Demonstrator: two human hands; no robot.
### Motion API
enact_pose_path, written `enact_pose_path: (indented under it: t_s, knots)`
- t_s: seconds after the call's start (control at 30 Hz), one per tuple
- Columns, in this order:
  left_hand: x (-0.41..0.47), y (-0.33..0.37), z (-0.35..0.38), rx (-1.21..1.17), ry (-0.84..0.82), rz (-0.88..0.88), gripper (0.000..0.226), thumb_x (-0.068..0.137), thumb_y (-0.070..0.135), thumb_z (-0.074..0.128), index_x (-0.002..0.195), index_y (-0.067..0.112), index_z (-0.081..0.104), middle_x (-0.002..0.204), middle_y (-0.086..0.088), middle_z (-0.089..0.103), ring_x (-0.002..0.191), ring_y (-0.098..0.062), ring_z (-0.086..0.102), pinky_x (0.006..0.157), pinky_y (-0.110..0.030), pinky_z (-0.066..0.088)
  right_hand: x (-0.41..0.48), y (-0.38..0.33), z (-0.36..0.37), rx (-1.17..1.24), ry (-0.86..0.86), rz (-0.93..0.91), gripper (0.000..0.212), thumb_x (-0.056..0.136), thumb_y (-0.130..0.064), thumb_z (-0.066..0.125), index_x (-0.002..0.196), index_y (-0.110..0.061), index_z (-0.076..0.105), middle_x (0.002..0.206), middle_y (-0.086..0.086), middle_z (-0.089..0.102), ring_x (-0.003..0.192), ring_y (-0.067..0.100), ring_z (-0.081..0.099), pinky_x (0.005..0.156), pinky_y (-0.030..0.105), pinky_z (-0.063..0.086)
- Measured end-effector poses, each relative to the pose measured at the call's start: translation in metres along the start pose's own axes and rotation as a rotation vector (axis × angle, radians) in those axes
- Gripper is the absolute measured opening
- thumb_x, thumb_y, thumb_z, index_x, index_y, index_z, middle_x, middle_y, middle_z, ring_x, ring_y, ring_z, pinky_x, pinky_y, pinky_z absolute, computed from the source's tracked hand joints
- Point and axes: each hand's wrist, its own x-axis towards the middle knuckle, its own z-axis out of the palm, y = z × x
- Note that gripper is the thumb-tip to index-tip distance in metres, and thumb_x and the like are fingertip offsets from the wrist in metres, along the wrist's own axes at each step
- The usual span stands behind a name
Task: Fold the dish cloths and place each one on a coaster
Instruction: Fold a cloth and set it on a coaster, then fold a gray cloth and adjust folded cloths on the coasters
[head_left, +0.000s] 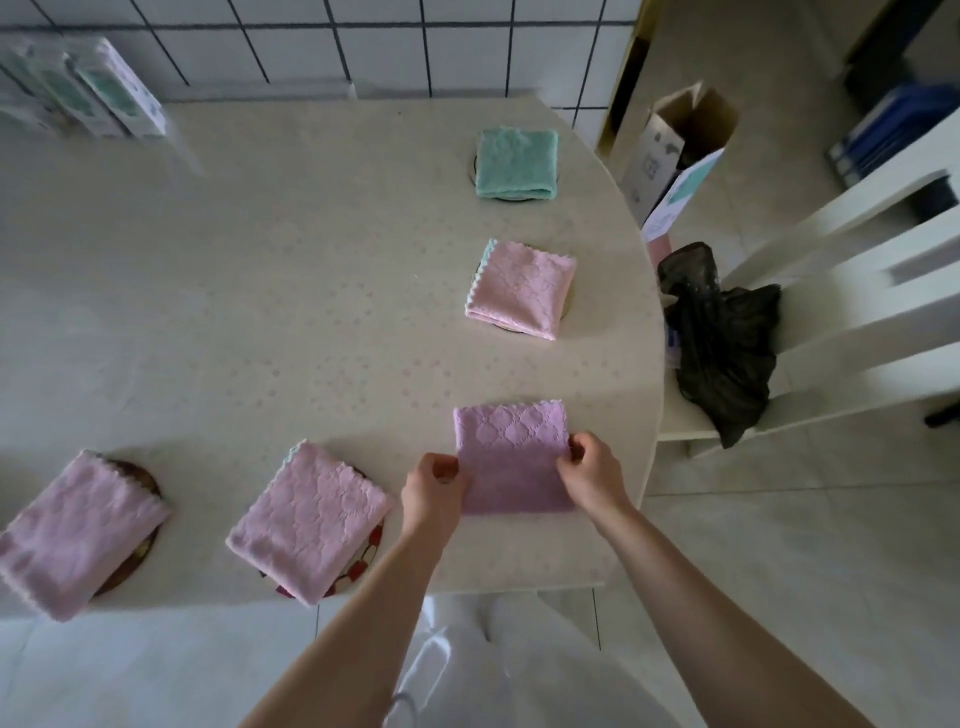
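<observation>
Both hands, left (434, 480) and right (589, 470), pinch the purple cloth (511, 457) mid-fold on the surface (311, 312); four cloths already placed; next likely another fold.

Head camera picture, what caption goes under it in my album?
The left hand and right hand pinch a purple cloth; four folded cloths sit on coasters.
</observation>
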Motion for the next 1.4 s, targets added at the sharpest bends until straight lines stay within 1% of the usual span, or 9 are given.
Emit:
enact_pose_path:
  t_s: [0.17,0.27,0.37,0.47,0.63,0.83,1.07,1.2,1.4]
  knots:
    - [-0.005,0.007,0.002,0.035,0.002,-0.015,0.015,0.079,0.012,0.066,0.093,0.017,0.065,0.088,0.001,0.067,0.083,-0.019,0.061,0.069,-0.025,0.045,0.0,-0.001,-0.003,-0.028,0.047,-0.009,0.019,0.083,-0.005,0.055,0.101,-0.003,0.062,0.1,0.015,0.068,0.096,0.033,0.061,0.071,0.029,0.036]
    - [-0.004,0.009,0.001,0.125,0.028,-0.002,0.014,0.08,0.016,0.068,0.093,0.014,0.064,0.084,0.002,0.064,0.081,-0.018,0.058,0.068,-0.023,0.042,0.001,-0.004,-0.003,-0.169,0.019,-0.093,0.02,0.082,-0.004,0.053,0.102,-0.001,0.057,0.101,0.018,0.063,0.095,0.037,0.06,0.073,0.033,0.039]
    - [-0.003,0.01,0.0,0.209,0.041,0.037,0.013,0.08,0.015,0.067,0.092,0.012,0.065,0.085,0.0,0.065,0.083,-0.02,0.06,0.068,-0.025,0.044,0.001,-0.01,-0.008,-0.401,-0.006,-0.133,0.041,0.085,-0.006,0.05,0.125,-0.007,0.04,0.12,0.015,0.047,0.104,0.038,0.055,0.08,0.04,0.045]
    - [-0.007,0.01,-0.004,0.207,0.066,0.03,0.01,0.082,0.013,0.064,0.092,0.012,0.064,0.086,-0.001,0.066,0.083,-0.02,0.061,0.072,-0.031,0.051,0.003,-0.02,-0.014,-0.439,0.044,-0.207,0.057,0.084,-0.002,0.049,0.137,-0.012,0.029,0.127,0.014,0.039,0.105,0.037,0.054,0.083,0.042,0.046]
    - [-0.019,0.005,-0.024,0.128,0.159,0.047,0.014,0.085,0.011,0.06,0.099,0.012,0.062,0.091,-0.001,0.065,0.077,-0.014,0.058,0.059,-0.023,0.044,-0.003,-0.051,-0.004,-0.425,0.02,-0.485,0.054,0.085,-0.008,0.055,0.136,-0.011,0.037,0.131,0.011,0.041,0.109,0.033,0.05,0.087,0.041,0.045]
    - [-0.03,-0.009,-0.062,0.087,0.365,0.043,0.013,0.088,0.016,0.058,0.099,0.015,0.064,0.086,0.003,0.064,0.078,-0.018,0.061,0.066,-0.027,0.047,-0.021,-0.081,0.033,-0.403,-0.113,-0.683,0.034,0.089,-0.012,0.051,0.123,-0.007,0.051,0.122,0.014,0.053,0.109,0.033,0.053,0.088,0.038,0.042]
    - [-0.046,-0.056,-0.103,-0.035,0.541,-0.076,0.017,0.085,0.009,0.056,0.099,0.017,0.062,0.094,-0.002,0.063,0.086,-0.02,0.059,0.063,-0.025,0.045,-0.046,-0.098,0.082,-0.468,-0.336,-0.748,0.036,0.087,-0.012,0.053,0.122,-0.006,0.05,0.118,0.016,0.055,0.11,0.034,0.053,0.093,0.039,0.043]
    - [-0.046,-0.081,-0.129,-0.03,0.586,-0.11,0.016,0.084,0.01,0.057,0.098,0.016,0.059,0.097,0.0,0.058,0.088,-0.019,0.055,0.074,-0.028,0.04,-0.066,-0.111,0.11,-0.481,-0.378,-0.731,0.036,0.089,-0.013,0.052,0.124,-0.007,0.048,0.123,0.015,0.052,0.112,0.033,0.052,0.092,0.037,0.041]
    - [-0.032,-0.111,-0.177,-0.178,0.391,-0.298,0.027,0.081,0.017,0.065,0.104,0.016,0.05,0.098,0.0,0.057,0.086,-0.019,0.055,0.071,-0.029,0.043,-0.092,-0.128,0.152,-0.428,-0.335,-0.575,0.031,0.087,-0.014,0.053,0.117,-0.007,0.051,0.119,0.014,0.053,0.106,0.033,0.055,0.089,0.036,0.044]
